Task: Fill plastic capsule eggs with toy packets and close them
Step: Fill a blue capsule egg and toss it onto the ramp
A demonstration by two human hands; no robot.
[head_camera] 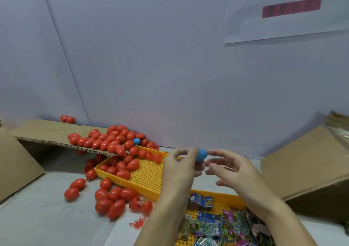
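Blue capsule egg (201, 155) pinched at the fingertips of the left hand (179, 168), held above the far yellow tray (145, 179); right hand (234, 167) just beside, fingers spread and loosely bent, index tip near or touching the egg's end, clamped on nothing. Cannot tell whether the egg is shut or already holds a packet.

Likely risks: egg slipping from so light a pinch and rolling among the red eggs (113, 143) heaped on the cardboard flap (47, 132) left of the tray; halves pressed askew and popping apart; a knock on that flap sending more eggs down.

Toy packets (217, 225) piled in the near yellow tray (234, 198), closer than the far tray, under the right forearm. Right of the tray, a tilted cardboard box (306, 166) hemming that side; bare tabletop (37, 217) left and nearer, beyond spilled eggs.
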